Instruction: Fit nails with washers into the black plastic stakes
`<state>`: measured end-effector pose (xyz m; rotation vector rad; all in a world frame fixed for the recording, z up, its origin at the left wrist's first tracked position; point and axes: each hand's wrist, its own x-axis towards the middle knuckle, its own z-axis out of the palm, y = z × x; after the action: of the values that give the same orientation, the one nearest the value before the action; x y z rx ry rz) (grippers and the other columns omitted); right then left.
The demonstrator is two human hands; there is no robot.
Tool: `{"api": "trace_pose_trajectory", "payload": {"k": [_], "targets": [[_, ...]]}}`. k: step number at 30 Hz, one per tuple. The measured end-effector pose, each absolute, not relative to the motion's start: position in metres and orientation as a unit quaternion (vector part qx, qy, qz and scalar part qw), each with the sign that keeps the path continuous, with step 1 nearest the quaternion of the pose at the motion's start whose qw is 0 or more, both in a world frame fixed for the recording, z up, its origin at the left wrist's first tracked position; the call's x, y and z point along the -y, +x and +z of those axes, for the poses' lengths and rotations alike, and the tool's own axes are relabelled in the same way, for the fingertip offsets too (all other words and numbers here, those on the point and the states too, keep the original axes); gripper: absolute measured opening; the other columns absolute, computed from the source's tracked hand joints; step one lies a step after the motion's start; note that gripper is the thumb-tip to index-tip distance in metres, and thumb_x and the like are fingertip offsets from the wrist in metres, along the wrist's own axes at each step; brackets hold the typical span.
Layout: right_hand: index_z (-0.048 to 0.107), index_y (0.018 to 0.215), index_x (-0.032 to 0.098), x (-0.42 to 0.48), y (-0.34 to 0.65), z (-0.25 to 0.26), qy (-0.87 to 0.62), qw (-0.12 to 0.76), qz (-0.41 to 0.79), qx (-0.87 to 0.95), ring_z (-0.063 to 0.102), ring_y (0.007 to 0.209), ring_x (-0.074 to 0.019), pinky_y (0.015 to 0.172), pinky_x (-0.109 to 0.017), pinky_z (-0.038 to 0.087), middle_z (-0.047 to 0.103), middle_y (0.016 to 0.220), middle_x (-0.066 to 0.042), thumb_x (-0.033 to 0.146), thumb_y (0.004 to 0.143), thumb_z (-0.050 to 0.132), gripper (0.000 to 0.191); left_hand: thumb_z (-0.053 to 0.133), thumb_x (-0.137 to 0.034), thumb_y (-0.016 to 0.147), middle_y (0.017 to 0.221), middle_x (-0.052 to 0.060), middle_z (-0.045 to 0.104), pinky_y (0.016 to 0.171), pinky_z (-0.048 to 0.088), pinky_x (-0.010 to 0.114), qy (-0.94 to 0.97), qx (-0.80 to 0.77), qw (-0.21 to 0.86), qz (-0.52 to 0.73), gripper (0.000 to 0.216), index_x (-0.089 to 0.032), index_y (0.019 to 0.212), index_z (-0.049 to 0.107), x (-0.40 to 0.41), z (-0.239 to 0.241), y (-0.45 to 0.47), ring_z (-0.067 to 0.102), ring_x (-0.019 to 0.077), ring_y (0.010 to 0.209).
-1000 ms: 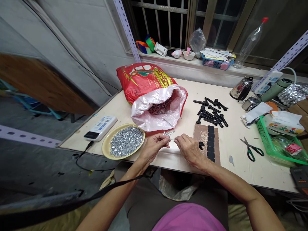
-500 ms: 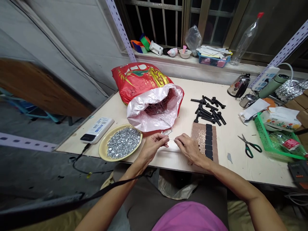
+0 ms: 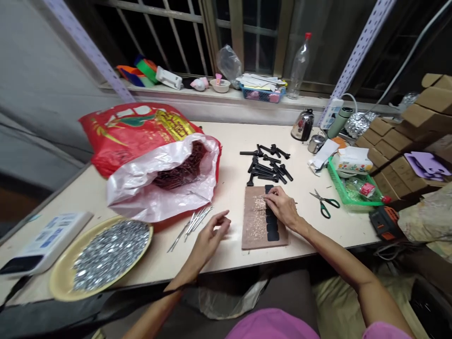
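My right hand is pinched on a thin metal rod, held over a brown board at the upper end of a row of black pieces. Small light specks cover the middle of the board. My left hand hovers just left of the board, fingers apart and holding nothing. Close beside it lie several loose thin metal rods on the table. A yellow dish full of small silvery metal pieces stands farther left.
A red sack gapes with dark reddish rods inside. Several black pieces with handles lie behind the board. Scissors and a green basket are to the right. A white device sits at far left.
The view has turned right. My hands have come apart: the left has let go of the thin rod and opened, while the right has carried it over the board.
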<state>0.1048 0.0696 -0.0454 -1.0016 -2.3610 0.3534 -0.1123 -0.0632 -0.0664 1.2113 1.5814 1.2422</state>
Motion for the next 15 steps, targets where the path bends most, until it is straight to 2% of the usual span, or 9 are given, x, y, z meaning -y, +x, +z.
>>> {"api": "trace_pose_trajectory", "payload": {"k": [2, 5, 7, 11, 15], "targets": [[0.067, 0.098, 0.021, -0.088, 0.123, -0.05, -0.389, 0.24, 0.09, 0.885, 0.059, 0.082, -0.0131, 0.059, -0.021, 0.041, 0.06, 0.094, -0.004, 0.023, 0.092, 0.052, 0.016, 0.051, -0.051, 0.085, 0.114, 0.012, 0.064, 0.092, 0.051, 0.047, 0.607, -0.599, 0.311, 0.42, 0.047, -0.02, 0.121, 0.056, 0.059, -0.081, -0.1, 0.06, 0.0275, 0.11], [0.066, 0.097, 0.02, -0.111, 0.142, -0.058, -0.387, 0.211, 0.06, 0.896, 0.058, 0.081, -0.0129, 0.059, -0.021, 0.039, 0.061, 0.09, -0.004, 0.022, 0.093, 0.051, 0.016, 0.044, -0.044, 0.092, 0.141, 0.012, 0.049, 0.109, 0.036, 0.05, 0.751, -0.539, 0.212, 0.317, 0.05, -0.023, 0.137, 0.042, 0.048, -0.097, -0.084, 0.035, 0.0291, 0.137], [0.067, 0.095, 0.019, -0.124, 0.147, -0.062, -0.374, 0.203, 0.036, 0.904, 0.056, 0.083, -0.0135, 0.058, -0.021, 0.038, 0.061, 0.092, -0.005, 0.023, 0.094, 0.05, 0.017, 0.04, -0.041, 0.094, 0.15, 0.011, 0.039, 0.111, 0.033, 0.05, 0.801, -0.514, 0.166, 0.258, 0.057, -0.024, 0.146, 0.027, 0.04, -0.105, -0.078, 0.023, 0.0287, 0.143], [0.067, 0.087, 0.019, -0.151, 0.144, -0.066, -0.353, 0.176, -0.013, 0.919, 0.051, 0.084, -0.0155, 0.05, -0.022, 0.031, 0.06, 0.095, -0.006, 0.025, 0.095, 0.049, 0.022, 0.038, -0.04, 0.095, 0.157, 0.013, 0.023, 0.112, 0.032, 0.051, 0.833, -0.506, 0.114, 0.193, 0.07, -0.024, 0.151, -0.001, 0.03, -0.115, -0.074, 0.014, 0.0302, 0.144], [0.064, 0.077, 0.015, -0.145, 0.146, -0.071, -0.275, 0.166, -0.033, 0.946, 0.045, 0.073, -0.0149, 0.045, -0.023, 0.027, 0.057, 0.078, -0.006, 0.017, 0.096, 0.041, 0.03, 0.036, -0.039, 0.096, 0.159, 0.014, 0.013, 0.112, 0.03, 0.053, 0.824, -0.522, 0.121, 0.182, 0.074, -0.026, 0.149, -0.014, 0.031, -0.118, -0.075, 0.011, 0.0313, 0.144]]}}
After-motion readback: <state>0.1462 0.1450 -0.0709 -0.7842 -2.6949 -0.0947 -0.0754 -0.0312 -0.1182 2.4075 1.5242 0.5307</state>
